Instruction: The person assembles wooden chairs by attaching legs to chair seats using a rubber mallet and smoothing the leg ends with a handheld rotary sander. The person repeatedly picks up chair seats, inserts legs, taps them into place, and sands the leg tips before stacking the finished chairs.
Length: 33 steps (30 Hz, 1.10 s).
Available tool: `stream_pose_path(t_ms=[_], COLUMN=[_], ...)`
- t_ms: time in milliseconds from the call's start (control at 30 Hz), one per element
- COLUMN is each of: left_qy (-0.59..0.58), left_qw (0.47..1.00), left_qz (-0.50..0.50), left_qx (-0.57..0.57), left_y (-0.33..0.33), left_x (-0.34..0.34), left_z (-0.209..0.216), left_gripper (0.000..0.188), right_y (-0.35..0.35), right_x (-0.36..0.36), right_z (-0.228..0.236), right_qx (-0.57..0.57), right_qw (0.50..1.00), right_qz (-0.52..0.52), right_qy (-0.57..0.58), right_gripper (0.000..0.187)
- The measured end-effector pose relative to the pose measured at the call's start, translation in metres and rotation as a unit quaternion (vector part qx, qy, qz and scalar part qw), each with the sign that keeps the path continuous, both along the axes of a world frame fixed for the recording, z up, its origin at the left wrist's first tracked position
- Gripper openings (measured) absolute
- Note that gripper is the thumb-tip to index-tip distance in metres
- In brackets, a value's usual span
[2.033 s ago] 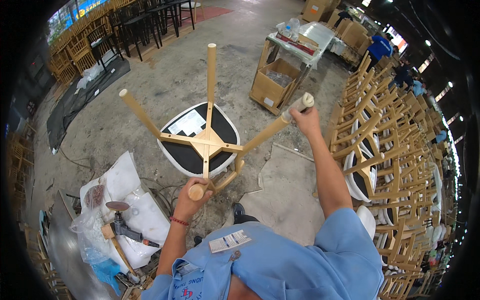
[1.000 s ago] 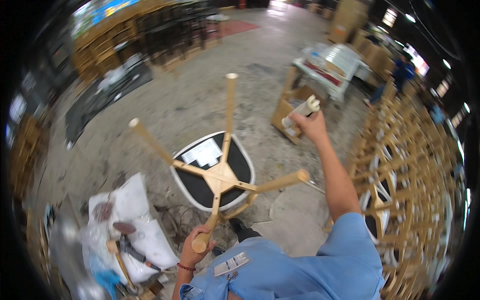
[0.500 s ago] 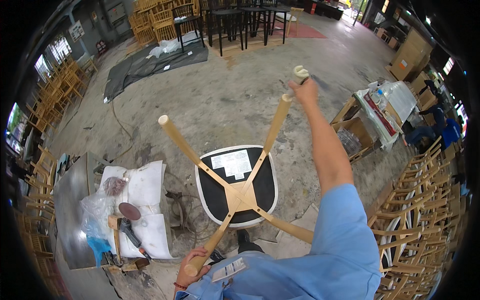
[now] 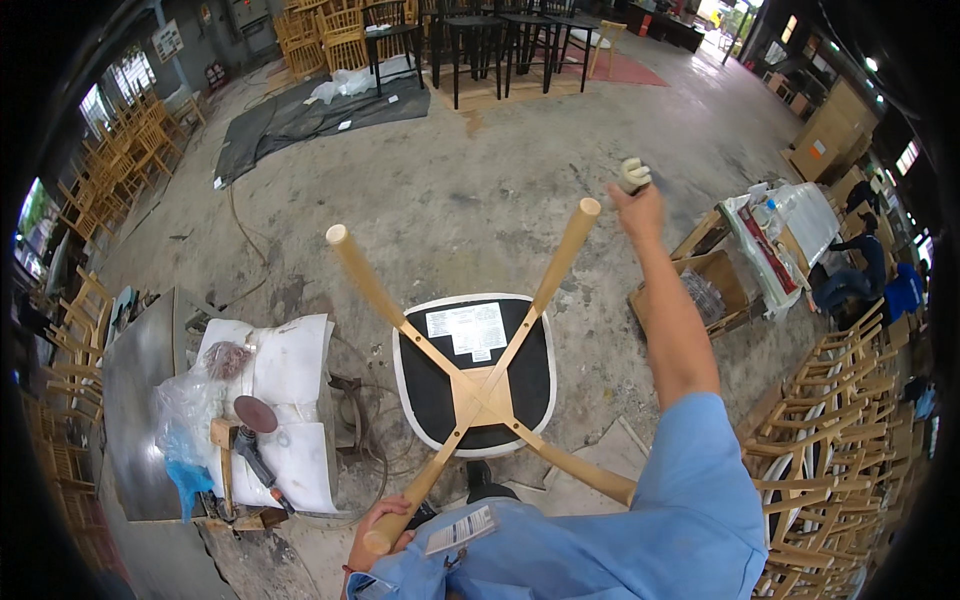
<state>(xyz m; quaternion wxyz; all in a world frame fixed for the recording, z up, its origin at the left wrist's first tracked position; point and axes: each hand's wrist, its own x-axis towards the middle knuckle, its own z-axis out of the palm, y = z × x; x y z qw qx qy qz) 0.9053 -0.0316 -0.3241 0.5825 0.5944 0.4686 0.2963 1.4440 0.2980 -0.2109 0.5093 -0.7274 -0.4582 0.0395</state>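
An upside-down chair stands before me, its black seat underside edged in white and carrying white paper labels. Four light wooden legs splay outward from a crossed wooden brace. My left hand is wrapped round the end of the near left leg. Out beyond the far right leg, my raised right hand grips a pale cream, folded-looking thing whose kind I cannot make out. It is apart from the leg. The near right leg reaches to my blue sleeve.
On the left, a bench with white padding carries a hand power tool, a hammer and plastic bags. Stacked chair frames crowd the right. A wrapped table and a co-worker are farther right; black chairs stand ahead.
My right hand, with the pale thing, has moved from beside the far right leg's tip outward to the right and slightly nearer. My left hand stays on the near left leg.
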Motion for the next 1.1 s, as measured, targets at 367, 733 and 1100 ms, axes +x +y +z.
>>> stream_pose_path(t_ms=[367, 733, 1100], left_qy=[-0.017, -0.072, -0.047], left_qw=[1.000, 0.996, 0.999], left_qz=[0.009, 0.049, 0.025], left_qx=[0.000, 0.012, 0.010], left_y=[-0.003, -0.018, -0.017], left_x=[-0.004, 0.000, -0.011], left_z=[0.005, -0.007, 0.000], left_gripper=[0.040, 0.042, 0.050], right_y=[0.080, 0.131, 0.115], right_x=[-0.268, -0.355, -0.344], right_z=[0.004, 0.001, -0.015], right_qx=[0.073, -0.034, 0.043], right_qw=[0.907, 0.929, 0.954], right_qz=[0.398, 0.364, 0.281], right_qy=[0.117, 0.055, -0.098], right_gripper=[0.029, 0.038, 0.040])
